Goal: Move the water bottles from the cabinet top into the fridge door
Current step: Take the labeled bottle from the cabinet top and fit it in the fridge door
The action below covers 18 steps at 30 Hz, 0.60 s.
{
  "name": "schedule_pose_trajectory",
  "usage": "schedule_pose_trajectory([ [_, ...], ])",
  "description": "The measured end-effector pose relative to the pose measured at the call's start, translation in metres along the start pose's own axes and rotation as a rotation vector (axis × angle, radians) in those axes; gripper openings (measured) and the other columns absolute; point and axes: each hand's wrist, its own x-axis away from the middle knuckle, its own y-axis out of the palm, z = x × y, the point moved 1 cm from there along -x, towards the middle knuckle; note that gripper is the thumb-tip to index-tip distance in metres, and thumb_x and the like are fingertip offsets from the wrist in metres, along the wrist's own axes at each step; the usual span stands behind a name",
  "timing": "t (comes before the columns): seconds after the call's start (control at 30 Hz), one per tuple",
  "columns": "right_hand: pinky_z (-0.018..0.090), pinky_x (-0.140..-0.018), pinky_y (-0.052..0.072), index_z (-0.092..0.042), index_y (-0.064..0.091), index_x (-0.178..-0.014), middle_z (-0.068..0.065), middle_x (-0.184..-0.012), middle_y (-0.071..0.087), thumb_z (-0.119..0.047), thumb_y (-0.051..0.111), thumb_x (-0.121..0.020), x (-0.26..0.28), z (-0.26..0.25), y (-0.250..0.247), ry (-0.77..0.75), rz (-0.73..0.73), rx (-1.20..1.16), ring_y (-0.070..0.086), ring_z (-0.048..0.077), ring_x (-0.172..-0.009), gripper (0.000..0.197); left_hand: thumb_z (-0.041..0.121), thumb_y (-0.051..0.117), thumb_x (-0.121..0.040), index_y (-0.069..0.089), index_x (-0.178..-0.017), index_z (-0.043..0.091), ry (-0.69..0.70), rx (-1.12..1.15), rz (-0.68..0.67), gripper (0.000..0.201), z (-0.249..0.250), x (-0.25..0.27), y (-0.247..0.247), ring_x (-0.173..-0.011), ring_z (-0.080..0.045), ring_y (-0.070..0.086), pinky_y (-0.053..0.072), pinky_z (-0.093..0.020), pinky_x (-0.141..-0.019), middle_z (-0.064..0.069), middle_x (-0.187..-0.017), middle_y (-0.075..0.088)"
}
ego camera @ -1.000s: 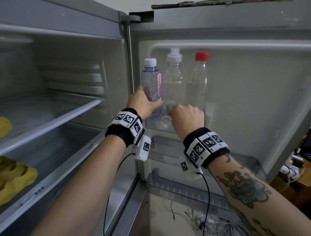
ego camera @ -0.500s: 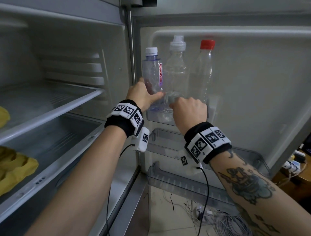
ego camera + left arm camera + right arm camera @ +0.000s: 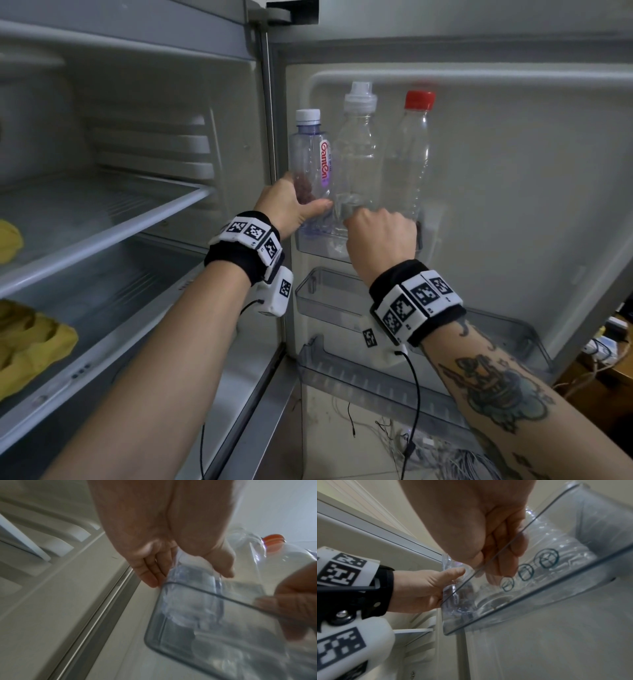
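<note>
Three bottles stand upright in the clear top door shelf (image 3: 317,244). The left one is purple-tinted with a white cap (image 3: 310,154). The middle one is clear with a white sport cap (image 3: 358,150). The right one is clear with a red cap (image 3: 407,154). My left hand (image 3: 298,205) grips the purple bottle (image 3: 192,582) low down, thumb in front and fingers behind. My right hand (image 3: 376,226) is curled round the base of the middle bottle, just above the shelf rim (image 3: 513,540). The left hand (image 3: 426,588) also shows in the right wrist view.
Two more clear door shelves (image 3: 329,294) (image 3: 376,383) sit below the hands. On the left, the fridge's wire shelves (image 3: 102,222) hold yellow items (image 3: 30,346). Loose cables (image 3: 411,448) lie on the floor, and a wooden table (image 3: 603,373) stands at the right.
Both hands keep the same hold on their bottles, and the bottles stay in the top door shelf. Only the head view has shifted a little.
</note>
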Motion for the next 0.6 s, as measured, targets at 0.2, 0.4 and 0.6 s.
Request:
schedule_pose_trajectory([
  [0.2,0.031,-0.060,0.038,-0.014,0.069,-0.103,0.008,-0.091,0.074,-0.008,0.048,-0.094,0.004,0.000,0.006,0.017,0.000,0.010,0.072,0.033,-0.086,0.024,0.047,0.066,-0.077,0.046,-0.121,0.010,-0.049,0.066,-0.005,0.061,-0.006,0.003,0.018,-0.097,-0.019,0.059,0.044,-0.025,-0.085,0.003,-0.102,0.059],
  [0.4,0.033,-0.062,0.039,-0.011,0.067,-0.097,0.011,-0.091,0.073,-0.002,0.046,-0.089,0.013,0.004,0.002,0.036,-0.010,-0.081,0.069,0.036,-0.085,0.024,0.048,0.064,-0.079,0.037,-0.125,0.005,-0.090,0.119,-0.001,0.068,-0.005,0.015,0.025,-0.103,-0.018,0.057,0.043,-0.025,-0.086,-0.002,-0.115,0.059],
  [0.6,0.034,-0.063,0.038,-0.008,0.064,-0.097,0.015,-0.091,0.072,-0.009,0.045,-0.094,0.021,0.004,0.002,0.059,0.007,-0.163,0.068,0.038,-0.084,0.019,0.044,0.070,-0.073,0.044,-0.124,0.010,-0.126,0.186,0.040,0.067,-0.003,0.024,0.023,-0.099,-0.015,0.058,0.041,-0.022,-0.084,0.001,-0.114,0.061],
])
